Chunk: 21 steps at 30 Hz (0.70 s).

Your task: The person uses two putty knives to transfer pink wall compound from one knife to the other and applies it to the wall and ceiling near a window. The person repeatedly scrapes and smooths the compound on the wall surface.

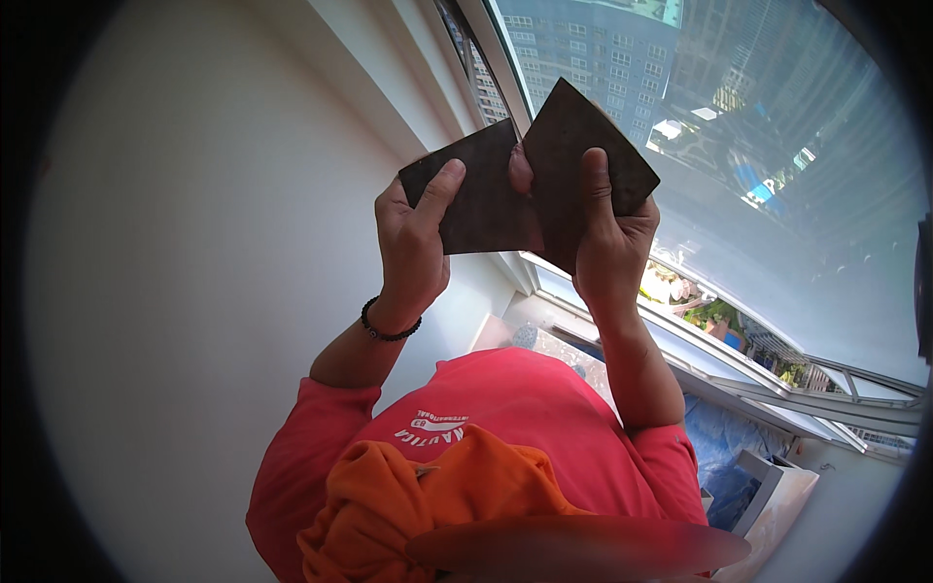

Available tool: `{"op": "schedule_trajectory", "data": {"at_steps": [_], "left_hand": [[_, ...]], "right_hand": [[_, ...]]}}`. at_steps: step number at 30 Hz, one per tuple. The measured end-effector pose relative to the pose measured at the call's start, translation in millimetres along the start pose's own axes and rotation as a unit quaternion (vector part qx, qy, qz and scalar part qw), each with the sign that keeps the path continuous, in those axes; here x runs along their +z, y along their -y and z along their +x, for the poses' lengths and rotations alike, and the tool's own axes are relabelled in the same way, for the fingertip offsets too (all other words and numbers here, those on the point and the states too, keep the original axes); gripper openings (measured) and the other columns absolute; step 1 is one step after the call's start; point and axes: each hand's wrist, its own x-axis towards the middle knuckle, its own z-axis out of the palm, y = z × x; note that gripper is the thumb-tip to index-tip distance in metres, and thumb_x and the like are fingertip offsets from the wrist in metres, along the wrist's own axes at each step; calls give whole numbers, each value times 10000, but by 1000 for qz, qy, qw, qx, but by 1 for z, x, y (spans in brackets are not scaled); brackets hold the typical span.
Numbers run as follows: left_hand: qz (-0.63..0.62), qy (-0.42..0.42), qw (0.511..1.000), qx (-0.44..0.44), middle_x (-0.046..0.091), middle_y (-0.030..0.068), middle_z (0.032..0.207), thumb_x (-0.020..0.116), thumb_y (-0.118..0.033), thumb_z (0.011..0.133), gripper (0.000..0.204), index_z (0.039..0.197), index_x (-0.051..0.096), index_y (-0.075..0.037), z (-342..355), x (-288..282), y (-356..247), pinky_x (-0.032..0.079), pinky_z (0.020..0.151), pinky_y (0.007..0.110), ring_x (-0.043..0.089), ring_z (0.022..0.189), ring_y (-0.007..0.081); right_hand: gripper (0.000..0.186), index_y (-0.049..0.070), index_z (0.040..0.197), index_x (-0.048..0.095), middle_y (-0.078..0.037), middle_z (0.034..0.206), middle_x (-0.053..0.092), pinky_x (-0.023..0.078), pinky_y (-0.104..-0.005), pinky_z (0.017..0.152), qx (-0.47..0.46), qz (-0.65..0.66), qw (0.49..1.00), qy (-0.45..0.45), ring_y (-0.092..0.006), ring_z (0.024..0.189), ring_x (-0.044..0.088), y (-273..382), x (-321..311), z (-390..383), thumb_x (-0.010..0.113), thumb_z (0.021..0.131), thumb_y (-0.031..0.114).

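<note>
My left hand grips a flat, dark square panel by its outer side, thumb across the near face. My right hand holds a second dark panel, tilted with a corner upward and its thumb pressed on the face. Both are raised before the window, their inner edges overlapping or very close. A small pinkish thing shows between them; I cannot make out what it is. A dark bead bracelet circles my left wrist.
A large window with metal frames fills the right, tall buildings seen through it. A pale wall spans the left. A blue sheet lies at lower right beside a white panel. Orange cloth hangs over my red shirt.
</note>
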Motion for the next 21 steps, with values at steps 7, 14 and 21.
{"op": "schedule_trajectory", "data": {"at_steps": [7, 14, 21], "left_hand": [[-80, 29, 983, 164, 697, 120, 1063, 645, -159, 1018, 238, 1151, 663, 38, 18, -11, -11, 568, 869, 337, 687, 966, 175], [225, 318, 790, 473, 599, 150, 1352, 641, -184, 987, 277, 1258, 686, -145, -7, -11, -5, 525, 1069, 470, 568, 1303, 386], [396, 334, 721, 459, 587, 44, 1396, 686, -68, 904, 424, 1302, 695, -212, 0, -30, 3, 450, 1179, 455, 544, 1349, 286]], "right_hand": [[367, 1, 1242, 659, -69, 1045, 731, 552, -273, 823, 106, -41, 985, 127, -115, 947, 674, 6, -8, -17, 601, 1061, 314], [421, 12, 1281, 546, -122, 1137, 659, 626, -376, 835, 330, 319, 888, 11, -219, 990, 706, -3, -12, 4, 669, 1005, 305], [451, 10, 1299, 541, -131, 1137, 658, 607, -368, 844, 308, 271, 912, -27, -230, 1001, 702, -6, -17, 7, 695, 987, 297]]}}
